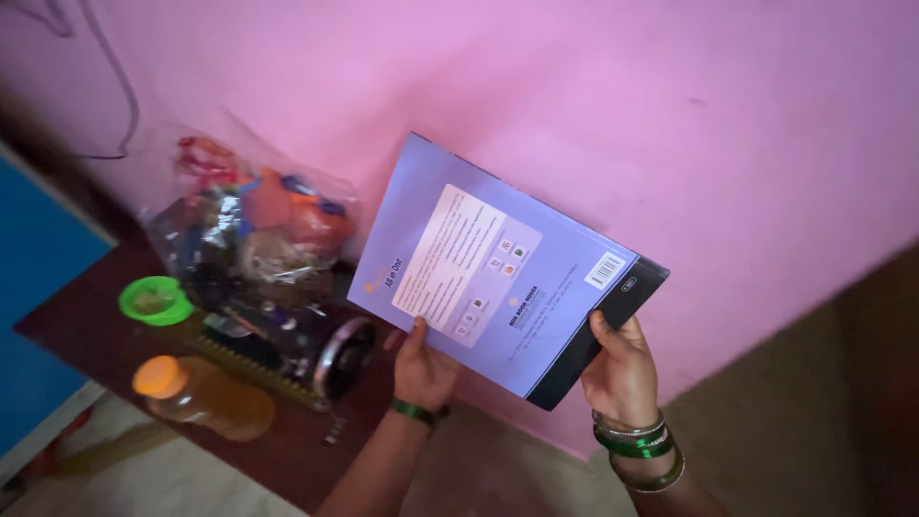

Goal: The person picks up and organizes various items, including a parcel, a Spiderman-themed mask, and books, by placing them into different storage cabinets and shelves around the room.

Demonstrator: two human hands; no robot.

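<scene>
Landmark: the large lilac paperback book with a pale text panel and a black spine strip [503, 268], held up in the air before the pink painted wall [728, 124]; every place below is told from this book
Far left of the book: a blue panel [43, 287] edges the dark brown wooden table [86, 330]; the table's near rim runs below and left of the book, with pale floor beyond it
Left of the book, low: a round bright green plastic lid [155, 300] and, below it, a clear plastic bottle of amber liquid with an orange cap [206, 394] lying on its side
Left of the book, close: a crumpled clear plastic bag stuffed with colourful bits [254, 220] leans at the wall, and a dark machine with a shiny round wheel [321, 349] sits just under the book's lower left corner
Left hand [421, 369]: under the book's lower edge, thumb on the cover and fingers hidden behind, so pinching the book; a green bangle at the wrist
Right hand [622, 373]: clamped on the black spine corner, thumb in front, fingers behind; green and metal bangles at the wrist
Doing it well: it seems wise to keep both pinches firm and the cover flat, so that the book does not sag between the hands
Edges: the machine's wheel is the nearest snag, near the left hand
Open room: right of the book and below it the wall and the dim floor [814, 412] look free; the left is crowded
</scene>
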